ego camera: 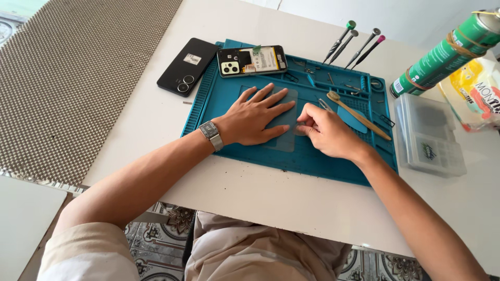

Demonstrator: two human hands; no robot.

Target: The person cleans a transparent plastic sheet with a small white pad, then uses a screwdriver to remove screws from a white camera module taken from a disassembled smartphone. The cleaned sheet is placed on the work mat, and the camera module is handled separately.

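On the blue repair mat (pixel 229 99), your left hand (pixel 255 117) lies spread flat, pinning a translucent sheet (pixel 286 140) while your right hand (pixel 325 130) pinches its edge; the opened phone (pixel 252 60) waits above, back cover (pixel 187 65) off, reassembly seemingly ahead.

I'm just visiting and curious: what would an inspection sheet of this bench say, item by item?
Surface: white table with a blue mat on it.
Job's things: thin grey sheet lying flat on the mat.
Hands: left hand pressed flat on the sheet; right hand pinching at the sheet's right edge.
Clutter: opened phone, black back cover, four screwdrivers, brush, green can, clear box, yellow packet.
Cables: nothing seen.
Surroundings: woven mat at left, patterned floor tiles below.
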